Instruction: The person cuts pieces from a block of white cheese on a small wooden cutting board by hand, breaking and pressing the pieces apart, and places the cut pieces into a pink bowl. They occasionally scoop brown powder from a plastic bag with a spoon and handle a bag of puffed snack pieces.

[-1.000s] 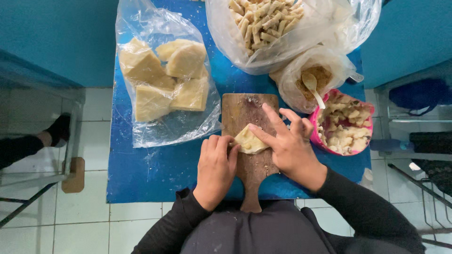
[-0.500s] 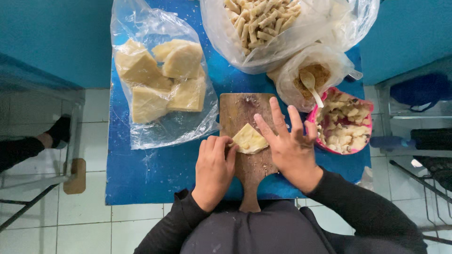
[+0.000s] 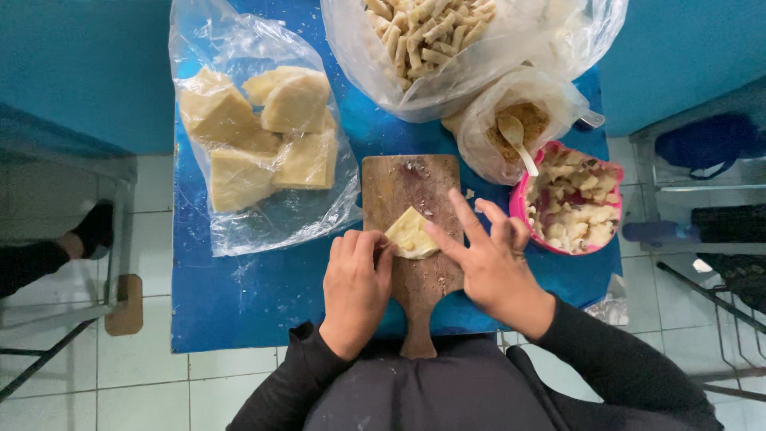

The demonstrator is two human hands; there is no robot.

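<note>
Surface: blue surface (image 3: pixel 239 303) over white tiled floor (image 3: pixel 144 391) | Wooden board (image 3: pixel 415 199): centred | Dough piece (image 3: pixel 411 234): on board, pinched by left hand (image 3: pixel 355 287) fingers, touched by right hand (image 3: pixel 495 263) spread fingers

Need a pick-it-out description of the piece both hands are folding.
On the blue table, find the wooden cutting board at the near edge. The small pale wrapper lies on it, between the left hand and the right hand: alone, unbagged, already folded.

The top edge cuts off the bag of rolled pieces (image 3: pixel 431 40).
</note>
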